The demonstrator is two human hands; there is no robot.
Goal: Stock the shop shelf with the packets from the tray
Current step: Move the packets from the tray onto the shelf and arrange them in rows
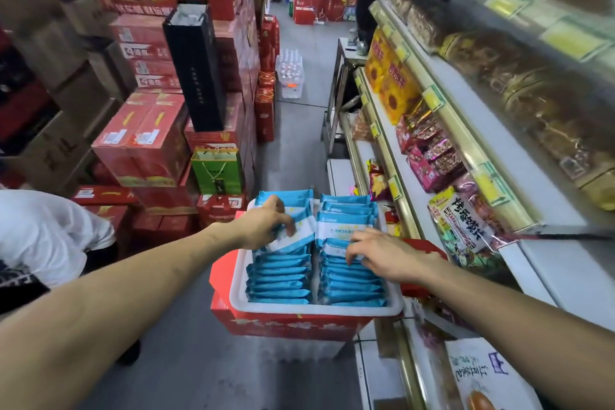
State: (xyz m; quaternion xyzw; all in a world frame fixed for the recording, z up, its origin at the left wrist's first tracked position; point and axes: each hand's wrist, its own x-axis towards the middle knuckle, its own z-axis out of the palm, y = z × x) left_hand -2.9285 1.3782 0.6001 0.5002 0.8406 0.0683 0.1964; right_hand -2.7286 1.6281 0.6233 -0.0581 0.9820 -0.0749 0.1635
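Blue packets (283, 276) stand on edge in 2 rows inside the white foam tray (316, 309), packed front to back. Left row sits under and just nearer than the left hand (263, 223). Right row runs under the right hand (382, 253) and past its fingertips on the far side.

Left hand: over far end of its row, palm down, fingers curled round a couple of packets tipped up w/ white faces showing, so it's grasping them. Forearm comes in long and straight from lower left.

Right hand: mid-row, knuckles up, fingers bent, tips hooked on top edge of a white-faced packet. Thumb hidden, so can't tell if it actually grips or just rests there. Forearm enters from lower right, wrist above tray's right rim.

Tray rests on a red box (286, 326), directly below both hands. Shelf (416, 150) runs along right of the right hand, several tiers w/ yellow price tags, holding snack bags (462, 226). Left of the left hand: stacked red cartons (149, 140), a green gift bag (216, 173), and a tall black bag (196, 66) further off. Person in white top (43, 233) at far left, beside the left forearm.
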